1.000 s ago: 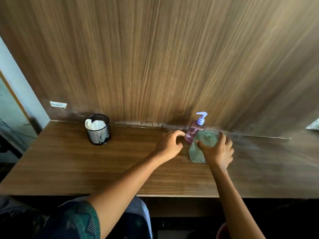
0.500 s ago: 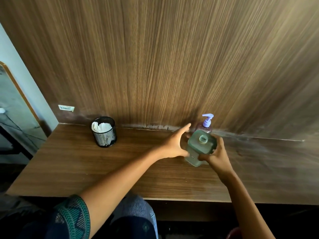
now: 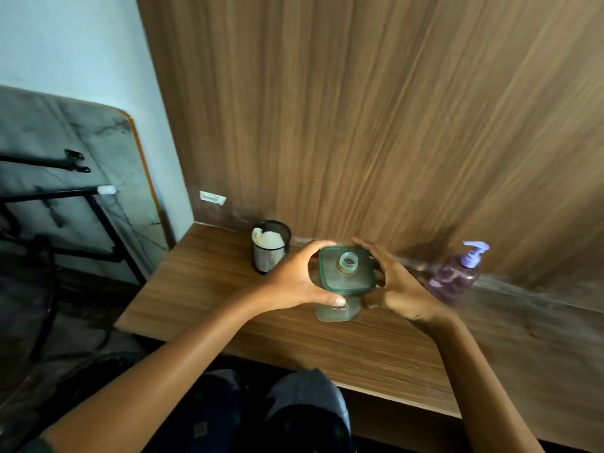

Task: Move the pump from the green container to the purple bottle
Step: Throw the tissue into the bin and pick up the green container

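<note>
Green container (image 3: 340, 282) (lid up) in both hands' grip, mid-desk (image 3: 359, 348), purple bottle (image 3: 456, 281) well right.

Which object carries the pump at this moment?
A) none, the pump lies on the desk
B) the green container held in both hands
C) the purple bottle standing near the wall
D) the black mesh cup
C: the pale pump sits on top of the purple bottle, while the green container, held between the left hand and right hand, shows only an open round neck in its lid.
</note>
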Tool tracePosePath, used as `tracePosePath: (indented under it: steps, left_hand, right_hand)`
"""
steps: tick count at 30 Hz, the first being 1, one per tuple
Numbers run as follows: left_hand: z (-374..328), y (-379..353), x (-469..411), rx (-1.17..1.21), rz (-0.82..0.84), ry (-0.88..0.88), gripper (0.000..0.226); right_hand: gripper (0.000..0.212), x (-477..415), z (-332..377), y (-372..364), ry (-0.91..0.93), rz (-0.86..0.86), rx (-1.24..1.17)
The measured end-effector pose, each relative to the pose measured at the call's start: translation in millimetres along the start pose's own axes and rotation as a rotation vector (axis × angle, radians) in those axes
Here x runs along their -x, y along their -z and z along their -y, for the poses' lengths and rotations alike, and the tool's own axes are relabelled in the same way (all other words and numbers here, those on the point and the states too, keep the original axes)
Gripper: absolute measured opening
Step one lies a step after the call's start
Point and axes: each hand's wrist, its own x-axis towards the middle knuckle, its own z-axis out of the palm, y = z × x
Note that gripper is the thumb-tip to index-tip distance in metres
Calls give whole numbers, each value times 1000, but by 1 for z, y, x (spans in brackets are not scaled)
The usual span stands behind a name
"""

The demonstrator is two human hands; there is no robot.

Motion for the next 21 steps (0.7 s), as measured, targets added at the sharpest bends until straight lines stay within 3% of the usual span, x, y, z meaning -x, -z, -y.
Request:
tracePosePath:
  steps: [5,10,15,21]
  left_hand:
    - [27,74,56,-59,-133,59,80]
    - [53,139,124,-180,-238,169,101]
    - [91,193,189,-214,-354,248,91]
    - [152,217,249,-169,-460,374,84]
  right_hand:
    - [89,-47,39,-72,43,138,88]
    - [87,-88,76,-159,103,281,151]
    - [87,-122,100,-256,195,420,228]
    - [84,-145,91,-351,153,598,246]
